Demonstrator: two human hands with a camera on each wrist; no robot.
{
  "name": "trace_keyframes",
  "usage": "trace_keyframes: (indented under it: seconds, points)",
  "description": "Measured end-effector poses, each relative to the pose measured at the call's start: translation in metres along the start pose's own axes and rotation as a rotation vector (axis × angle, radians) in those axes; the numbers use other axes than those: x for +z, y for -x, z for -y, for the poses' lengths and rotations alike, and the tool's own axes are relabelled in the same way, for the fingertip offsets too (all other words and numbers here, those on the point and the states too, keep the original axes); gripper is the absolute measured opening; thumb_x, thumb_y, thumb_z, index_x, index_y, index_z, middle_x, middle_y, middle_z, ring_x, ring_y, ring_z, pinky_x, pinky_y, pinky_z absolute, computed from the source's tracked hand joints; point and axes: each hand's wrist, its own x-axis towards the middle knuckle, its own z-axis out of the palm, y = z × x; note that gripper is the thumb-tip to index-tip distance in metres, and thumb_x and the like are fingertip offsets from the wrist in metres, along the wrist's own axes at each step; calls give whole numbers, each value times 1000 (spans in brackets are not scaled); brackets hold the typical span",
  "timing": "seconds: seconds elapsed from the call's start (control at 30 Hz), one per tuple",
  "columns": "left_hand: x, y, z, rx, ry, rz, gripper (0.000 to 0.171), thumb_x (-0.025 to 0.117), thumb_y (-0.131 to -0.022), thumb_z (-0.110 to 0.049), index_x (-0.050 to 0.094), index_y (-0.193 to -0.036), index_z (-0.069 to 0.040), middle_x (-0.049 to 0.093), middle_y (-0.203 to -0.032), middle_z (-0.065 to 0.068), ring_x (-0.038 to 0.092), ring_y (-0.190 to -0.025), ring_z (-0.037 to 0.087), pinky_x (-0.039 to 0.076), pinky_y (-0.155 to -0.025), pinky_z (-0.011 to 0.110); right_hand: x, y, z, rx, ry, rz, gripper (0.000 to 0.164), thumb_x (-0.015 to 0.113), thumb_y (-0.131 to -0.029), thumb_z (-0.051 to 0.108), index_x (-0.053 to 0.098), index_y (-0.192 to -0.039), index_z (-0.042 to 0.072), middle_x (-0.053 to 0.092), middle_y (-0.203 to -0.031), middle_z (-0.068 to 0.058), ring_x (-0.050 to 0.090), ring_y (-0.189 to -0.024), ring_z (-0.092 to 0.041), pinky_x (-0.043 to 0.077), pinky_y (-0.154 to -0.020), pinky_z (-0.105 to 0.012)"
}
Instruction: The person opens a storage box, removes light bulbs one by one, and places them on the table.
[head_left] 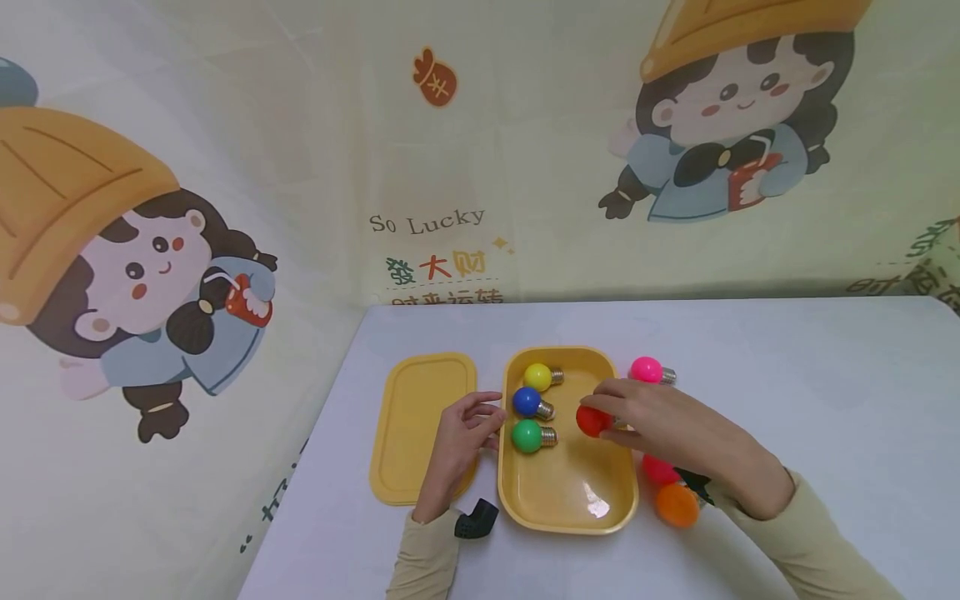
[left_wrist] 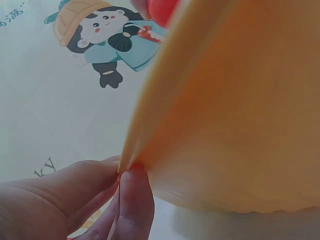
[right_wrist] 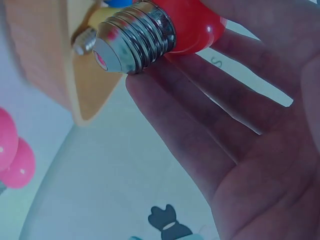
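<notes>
My right hand [head_left: 678, 421] holds a red light bulb [head_left: 591, 422] over the right side of a yellow plastic box [head_left: 566, 500]. In the right wrist view the bulb's silver screw base [right_wrist: 140, 37] sticks out past the fingertips. My left hand [head_left: 457, 446] pinches the box's left rim between thumb and fingers, as the left wrist view shows. Inside the box, along its left side, lie a yellow bulb [head_left: 537, 377], a blue bulb [head_left: 527, 402] and a green bulb [head_left: 527, 436], their bases pointing right.
A flat yellow lid [head_left: 423, 425] lies left of the box on the white table [head_left: 795, 367]. Right of the box are a pink bulb [head_left: 647, 369], a pinkish-red bulb [head_left: 658, 469] partly hidden by my right arm, and an orange bulb [head_left: 677, 506]. A printed curtain [head_left: 555, 200] hangs behind.
</notes>
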Motion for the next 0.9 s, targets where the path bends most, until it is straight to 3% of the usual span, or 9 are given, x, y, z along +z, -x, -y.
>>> trace_keyframes:
  seconds: [0.3,0.53,0.73,0.9]
  points:
    - [0,-1,0,-3,-11,-4,39,73,-91,-20,63,-126,-5,68,-103,15,65,-76,15,59,-65,25,-9,13,-14,88,-27,-28,43,84,-79,18,69,-119,16,67,-114,-2,64,-99,-20,61,-76,-33]
    - [1,0,1,-5,-28,-11,36,73,-92,-21,65,-125,-9,68,-104,12,67,-75,16,60,-64,27,-11,24,-30,67,-35,-80,38,83,-80,15,69,-114,16,65,-108,1,64,-84,-9,55,-61,-14]
    - [0,2,4,15,-25,3,38,71,-93,-22,63,-127,-5,68,-107,16,68,-75,16,61,-66,30,-10,32,-42,100,-3,-113,38,84,-79,16,69,-114,16,66,-108,0,66,-90,-15,61,-71,-29]
    - [2,0,6,22,-21,1,38,72,-92,-21,64,-125,-5,67,-105,15,67,-73,16,60,-64,28,-8,39,-53,139,-11,-122,39,84,-79,17,70,-115,16,67,-111,-1,67,-96,-18,61,-75,-34]
